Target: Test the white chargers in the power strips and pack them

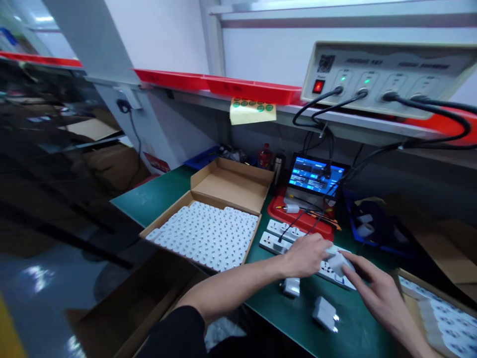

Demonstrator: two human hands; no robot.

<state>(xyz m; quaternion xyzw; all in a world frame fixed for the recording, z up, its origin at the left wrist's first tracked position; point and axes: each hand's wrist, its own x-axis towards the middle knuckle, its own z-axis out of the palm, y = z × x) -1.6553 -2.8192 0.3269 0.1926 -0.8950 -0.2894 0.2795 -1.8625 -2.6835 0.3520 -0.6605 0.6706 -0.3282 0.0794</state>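
My right hand (372,283) holds a white charger (340,263) between thumb and fingers, over the white power strip (266,241). Right beside it, my left hand (307,254) is closed above the same strip, its fingers curled at a pale object that they mostly hide. A white plug sits in the strip left of that hand, with a dark cable rising from it. On the green bench lie two loose white chargers: one (291,287) below my left wrist, the other (326,314) nearer the front, its metal prongs pointing right.
An open cardboard box (231,191) full of white chargers stands left; another box (413,303) of them is at the right edge. Behind the strips are a red tray (278,211) and a lit screen (316,174). Black cables hang from a test unit (376,74) on the shelf.
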